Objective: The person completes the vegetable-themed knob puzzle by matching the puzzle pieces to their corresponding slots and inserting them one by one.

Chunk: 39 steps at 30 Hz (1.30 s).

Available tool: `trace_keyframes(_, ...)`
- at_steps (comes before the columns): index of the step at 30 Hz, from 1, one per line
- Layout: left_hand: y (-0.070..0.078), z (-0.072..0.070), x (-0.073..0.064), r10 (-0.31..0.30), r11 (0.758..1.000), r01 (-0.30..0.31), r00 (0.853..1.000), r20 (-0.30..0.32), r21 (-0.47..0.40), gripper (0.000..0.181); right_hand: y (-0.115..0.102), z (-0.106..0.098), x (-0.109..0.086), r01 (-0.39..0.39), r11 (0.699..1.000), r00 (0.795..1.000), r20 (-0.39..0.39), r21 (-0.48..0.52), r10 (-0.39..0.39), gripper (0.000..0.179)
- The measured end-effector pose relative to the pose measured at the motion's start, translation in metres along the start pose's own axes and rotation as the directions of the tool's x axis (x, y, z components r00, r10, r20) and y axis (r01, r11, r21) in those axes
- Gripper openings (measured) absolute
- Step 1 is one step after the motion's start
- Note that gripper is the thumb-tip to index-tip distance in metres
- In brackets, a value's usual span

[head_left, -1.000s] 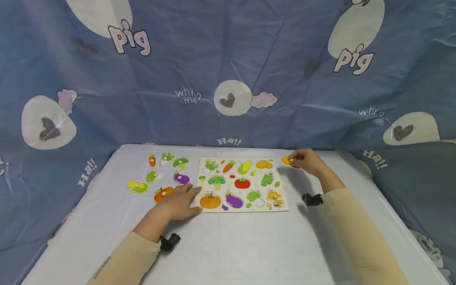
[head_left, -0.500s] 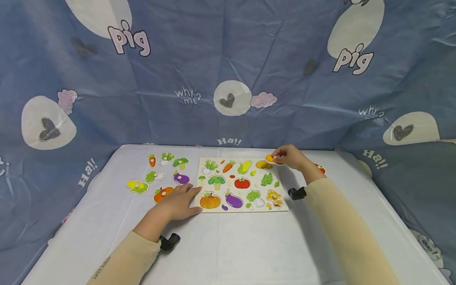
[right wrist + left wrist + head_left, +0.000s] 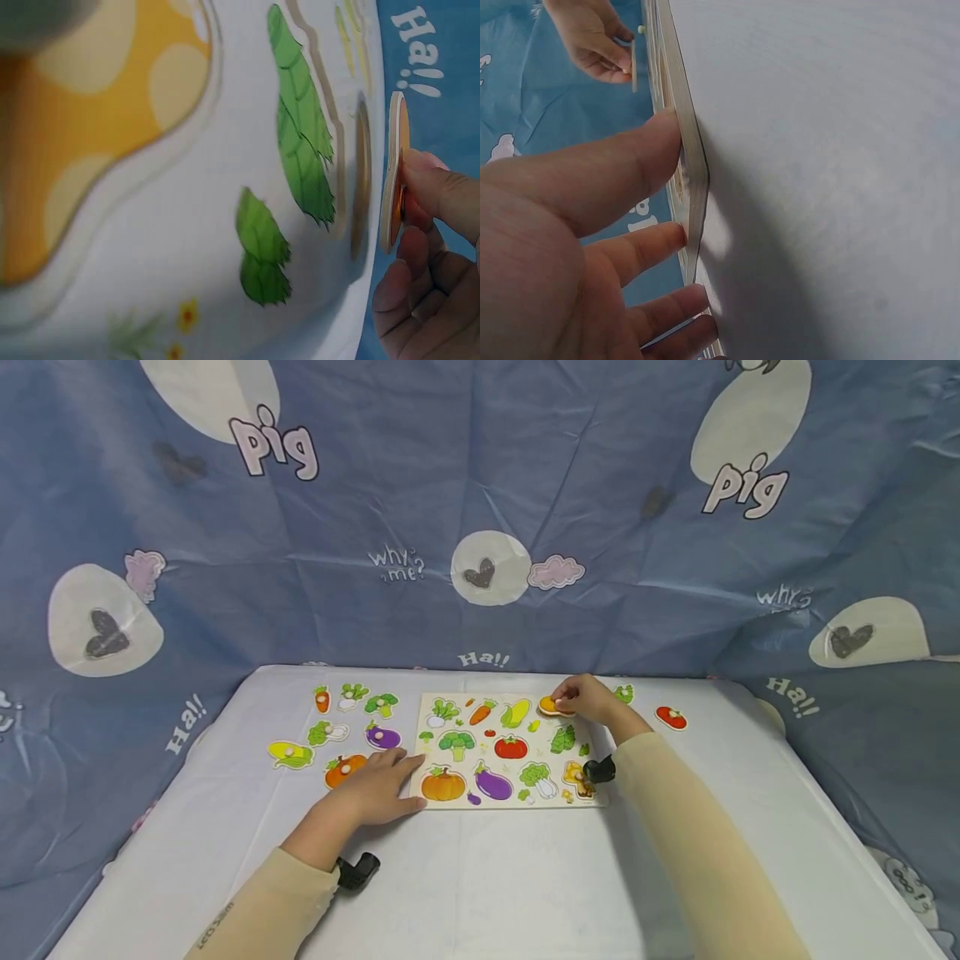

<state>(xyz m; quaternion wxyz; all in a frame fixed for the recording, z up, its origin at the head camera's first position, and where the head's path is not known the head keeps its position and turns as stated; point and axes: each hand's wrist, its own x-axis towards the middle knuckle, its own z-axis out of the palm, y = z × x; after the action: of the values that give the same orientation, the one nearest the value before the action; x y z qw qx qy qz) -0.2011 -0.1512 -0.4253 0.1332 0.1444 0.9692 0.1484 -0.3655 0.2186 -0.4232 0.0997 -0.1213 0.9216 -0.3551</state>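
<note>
My right hand [image 3: 588, 697] pinches an oval yellow-orange puzzle piece [image 3: 549, 705] over the upper right corner of the vegetable puzzle board [image 3: 543, 747]. In the right wrist view the puzzle piece [image 3: 394, 172] stands on edge between thumb and fingers, just above the board, a gap visible beneath it. My left hand [image 3: 382, 789] rests at the board's left edge, its fingers extended. Thumb and fingertips touch the edge of the board [image 3: 697, 172] in the left wrist view. A mushroom piece [image 3: 576, 777] lies in the board's lower right corner, partly hidden by the right wrist camera.
Left of the board lie several loose pieces, among them a corn [image 3: 291, 754], a carrot [image 3: 322, 698], an eggplant [image 3: 382, 737] and a pumpkin [image 3: 345, 769], partly behind my left hand. A tomato piece [image 3: 671, 718] and a green piece [image 3: 623, 693] lie to the right.
My right hand has carried the yellow-orange puzzle piece leftward from the table's right side to over the board, uncovering the tomato and green pieces. The left hand stays in place.
</note>
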Motion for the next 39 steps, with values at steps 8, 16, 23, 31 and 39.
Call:
trace_keyframes(8,0.0027,-0.0006,-0.0013,0.004,1.000,-0.004,1.000,-0.002,-0.003,0.074,0.0003,0.0059,0.0036,-0.068,0.998,0.998,0.014,0.012,0.068,0.013)
trace_keyframes(16,0.0014,0.0008,-0.0019,-0.001,1.000,0.001,1.000,-0.009,-0.001,0.074,-0.0013,0.0087,0.0059,-0.083,0.995,0.996,0.024,-0.048,0.084,0.012)
trace_keyframes(23,0.0018,0.0000,-0.0018,-0.004,1.000,0.004,1.000,-0.007,-0.002,0.074,-0.0050,0.0082,0.0058,-0.076,0.989,0.996,0.029,-0.130,0.081,0.013)
trace_keyframes(31,0.0013,0.0013,-0.0015,0.004,1.000,-0.004,1.000,-0.013,-0.011,0.074,-0.0040,0.0102,0.0054,-0.125,0.982,0.991,0.032,-0.143,0.131,0.013)
trace_keyframes(39,-0.0003,0.0024,-0.0019,0.001,1.000,-0.001,1.000,-0.024,-0.012,0.073,-0.0054,0.0067,0.0008,-0.081,0.988,0.996,0.030,-0.130,0.086,0.016)
